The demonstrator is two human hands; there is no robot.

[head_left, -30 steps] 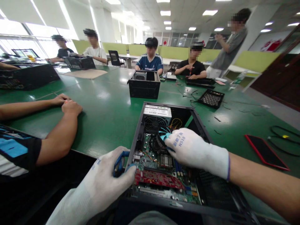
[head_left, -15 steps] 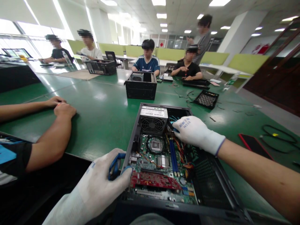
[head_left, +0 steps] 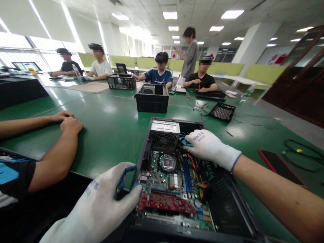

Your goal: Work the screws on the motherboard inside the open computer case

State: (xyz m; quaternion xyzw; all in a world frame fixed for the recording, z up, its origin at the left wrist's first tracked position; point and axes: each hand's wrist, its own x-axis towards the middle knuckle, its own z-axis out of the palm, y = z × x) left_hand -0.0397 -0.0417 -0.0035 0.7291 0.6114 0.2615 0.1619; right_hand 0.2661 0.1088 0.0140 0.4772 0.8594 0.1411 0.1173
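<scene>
Left hand point(head_left: 101, 202) gripped blue-handled tool point(head_left: 120, 180) at case point(head_left: 143, 152) edge; right hand point(head_left: 210, 147) gripped blue fan point(head_left: 183, 139), apparently mid-removal; cables point(head_left: 196, 162) wanted clearing

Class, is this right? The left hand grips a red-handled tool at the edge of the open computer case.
No. The head view shows the tool has blue handles, not red. The left hand does grip it at the edge of the open computer case.
</scene>
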